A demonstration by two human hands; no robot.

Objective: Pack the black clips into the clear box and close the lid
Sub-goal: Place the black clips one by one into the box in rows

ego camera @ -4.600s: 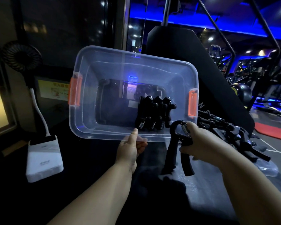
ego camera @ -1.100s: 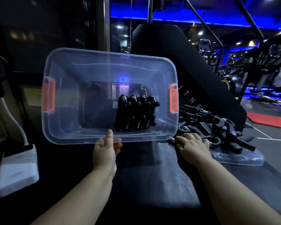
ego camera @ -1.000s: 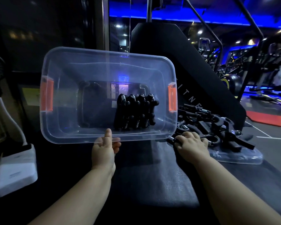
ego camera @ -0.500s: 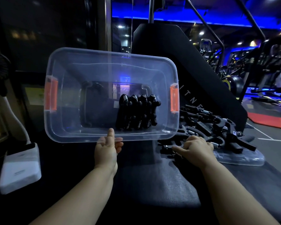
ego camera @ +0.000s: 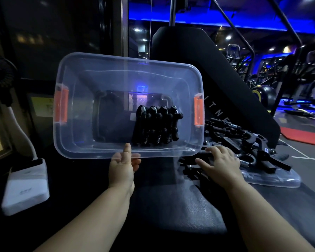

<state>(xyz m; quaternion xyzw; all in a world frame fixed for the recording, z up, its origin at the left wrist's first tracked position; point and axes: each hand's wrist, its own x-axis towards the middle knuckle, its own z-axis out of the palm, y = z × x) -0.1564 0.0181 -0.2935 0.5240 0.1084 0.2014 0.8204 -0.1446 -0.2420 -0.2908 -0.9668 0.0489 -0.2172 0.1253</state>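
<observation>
1. Pinches near rim of tilted clear box [ego camera: 76,70] with left hand [ego camera: 123,168], thumb inside.
2. Rests right hand [ego camera: 220,164], fingers spread, gripping nothing, on loose black clips [ego camera: 253,142] heaped on lid [ego camera: 273,179] beside box.
3. Shows row of clips [ego camera: 157,127] inside box.

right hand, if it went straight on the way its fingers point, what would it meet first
Probably the loose black clips right at the right hand's fingertips, then the clear box's corner; depth is unclear.

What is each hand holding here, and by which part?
Left hand pinches the clear box by its near long rim. Right hand lies on the loose black clips, gripping none.
</observation>
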